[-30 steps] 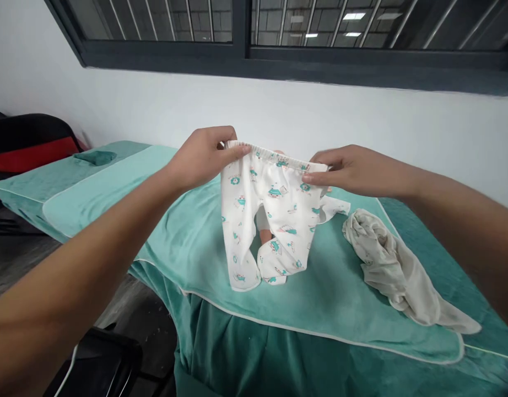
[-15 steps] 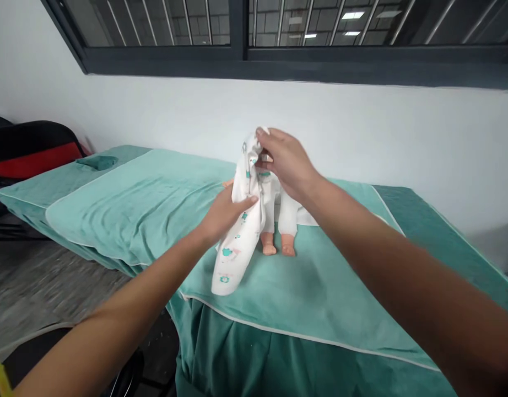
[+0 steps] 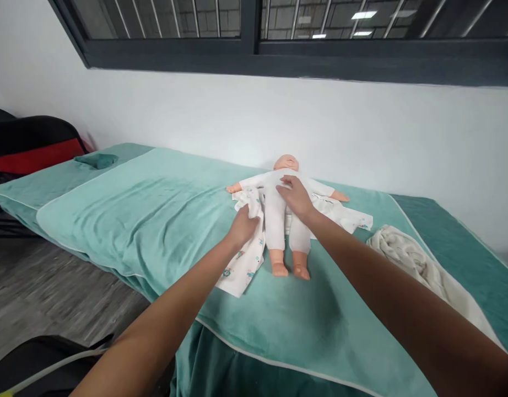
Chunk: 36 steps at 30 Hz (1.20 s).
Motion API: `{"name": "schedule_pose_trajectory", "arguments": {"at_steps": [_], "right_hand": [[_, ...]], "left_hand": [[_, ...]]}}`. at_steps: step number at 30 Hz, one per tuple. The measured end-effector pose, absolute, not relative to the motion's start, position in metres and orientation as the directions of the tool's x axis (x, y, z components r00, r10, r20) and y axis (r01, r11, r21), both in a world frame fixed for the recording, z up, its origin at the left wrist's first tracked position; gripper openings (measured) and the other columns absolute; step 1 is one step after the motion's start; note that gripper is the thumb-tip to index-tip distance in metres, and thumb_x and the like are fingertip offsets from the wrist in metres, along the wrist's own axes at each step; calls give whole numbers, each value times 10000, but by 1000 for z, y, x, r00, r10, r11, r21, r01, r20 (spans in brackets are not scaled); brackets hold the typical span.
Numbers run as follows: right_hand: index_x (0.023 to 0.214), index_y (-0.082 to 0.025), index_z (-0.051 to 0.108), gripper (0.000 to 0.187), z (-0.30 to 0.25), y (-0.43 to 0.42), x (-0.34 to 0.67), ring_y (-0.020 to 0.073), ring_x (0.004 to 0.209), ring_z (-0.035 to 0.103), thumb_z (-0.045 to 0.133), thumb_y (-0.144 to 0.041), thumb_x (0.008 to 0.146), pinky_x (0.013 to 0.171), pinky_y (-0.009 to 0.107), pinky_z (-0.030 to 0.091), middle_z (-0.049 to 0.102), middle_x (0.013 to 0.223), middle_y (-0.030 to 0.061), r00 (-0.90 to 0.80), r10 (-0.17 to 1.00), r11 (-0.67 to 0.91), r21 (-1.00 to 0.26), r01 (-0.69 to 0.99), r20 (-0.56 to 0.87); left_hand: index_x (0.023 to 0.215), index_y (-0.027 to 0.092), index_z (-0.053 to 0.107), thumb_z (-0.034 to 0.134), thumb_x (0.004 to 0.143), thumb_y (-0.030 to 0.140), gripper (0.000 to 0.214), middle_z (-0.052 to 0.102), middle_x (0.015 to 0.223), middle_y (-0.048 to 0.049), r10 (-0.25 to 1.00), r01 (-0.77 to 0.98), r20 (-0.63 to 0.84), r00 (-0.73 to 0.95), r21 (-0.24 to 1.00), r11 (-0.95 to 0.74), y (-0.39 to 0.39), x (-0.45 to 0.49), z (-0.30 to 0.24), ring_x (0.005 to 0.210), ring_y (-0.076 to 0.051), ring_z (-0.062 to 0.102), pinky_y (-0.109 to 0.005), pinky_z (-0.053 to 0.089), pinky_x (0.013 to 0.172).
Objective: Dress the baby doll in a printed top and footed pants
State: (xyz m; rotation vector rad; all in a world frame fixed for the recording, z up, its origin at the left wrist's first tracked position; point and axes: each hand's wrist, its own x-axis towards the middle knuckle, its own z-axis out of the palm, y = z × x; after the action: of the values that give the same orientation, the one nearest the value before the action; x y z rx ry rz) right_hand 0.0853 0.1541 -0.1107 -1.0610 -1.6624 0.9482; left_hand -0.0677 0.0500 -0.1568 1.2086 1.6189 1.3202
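A baby doll (image 3: 275, 220) in a white bodysuit lies on its back on the bed, arms spread and bare feet toward me. Printed white baby clothing (image 3: 237, 273) is spread beside and partly beneath it, one part to the left of the legs and another out to the right. My left hand (image 3: 244, 225) is closed on the left part of this clothing, close to the doll's leg. Over the doll's belly hovers my right hand (image 3: 296, 197), fingers apart and holding nothing; whether it touches the bodysuit is unclear.
The bed has a light green cover (image 3: 125, 209) with pale piping. A cream blanket (image 3: 419, 264) lies bunched at the right. A small dark green cloth (image 3: 96, 160) rests at the far left, near a black and red chair (image 3: 34, 146). Behind runs a white wall (image 3: 175, 118) below a window.
The raised printed clothing has come down onto the bed at the left of the doll. My right hand has let go of it and moved down over the doll, whose head and arms now show.
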Motion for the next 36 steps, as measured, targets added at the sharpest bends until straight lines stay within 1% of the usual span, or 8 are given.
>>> {"name": "schedule_pose_trajectory", "arguments": {"at_steps": [4,6,12,16,19,24,31,36], "right_hand": [[1157,-212,557,373,-115,191,111,262,1325,493,623,-320,807,1150,422,391,514,1397,136,-207,886,464,-791,398,416],[1221,-191,547,435,-117,213,122,275,1338,487,628,-337,819,1163,430,375,510,1414,159,-188,884,460,-725,513,427],[1425,-43,439,763,-119,281,148,365,1360,501,555,-589,904,1138,454,381,507,1462,288,-33,988,121,-626,770,150],[1436,-55,449,914,-117,317,155,412,1366,507,512,-765,864,1126,494,378,529,1459,301,-67,998,68,-541,838,22],[1315,-110,594,854,-111,330,153,392,1293,578,517,-810,832,1084,465,431,592,1420,257,-184,982,121,-579,806,-50],[1176,-165,709,707,-88,338,130,374,1110,672,612,-756,800,951,480,531,724,1226,203,-320,931,107,-708,698,-175],[1193,-154,688,640,-73,355,33,366,1140,656,652,-670,816,965,474,527,711,1251,201,-352,929,149,-760,633,-111],[1190,-121,664,610,-93,366,-40,343,1156,655,660,-621,841,1007,444,508,693,1270,212,-401,915,271,-786,556,31]], "left_hand": [[1339,142,576,616,799,191,544,533,1469,-184,945,437,232,-232,893,-112,50,-56,-129,1365,-319,511,-437,387,1164],[1368,171,549,591,844,234,530,503,1502,-162,921,433,299,-250,885,-170,48,-53,-118,1382,-300,495,-419,405,1148],[1083,187,648,637,852,404,317,712,1214,-149,986,161,-127,-109,976,144,67,-32,-126,1144,-336,662,-458,514,992],[1161,214,650,695,820,483,437,719,1258,-138,970,-173,-241,-32,957,232,90,-18,-138,1137,-321,690,-417,560,945],[1238,226,656,739,777,522,555,704,1305,-150,965,-328,-256,62,908,262,107,-13,-137,1177,-317,684,-370,570,929],[1262,217,679,783,664,612,725,739,1214,-183,963,-295,-270,30,918,266,132,-36,-120,1104,-363,713,-431,618,885],[1092,193,755,777,677,591,576,786,914,-138,957,-152,-277,-85,953,262,153,-155,-97,900,-357,750,-503,632,782],[941,183,775,790,704,576,459,779,964,-142,911,-133,-410,-41,906,401,161,-237,-102,925,-323,739,-447,617,806]]}}
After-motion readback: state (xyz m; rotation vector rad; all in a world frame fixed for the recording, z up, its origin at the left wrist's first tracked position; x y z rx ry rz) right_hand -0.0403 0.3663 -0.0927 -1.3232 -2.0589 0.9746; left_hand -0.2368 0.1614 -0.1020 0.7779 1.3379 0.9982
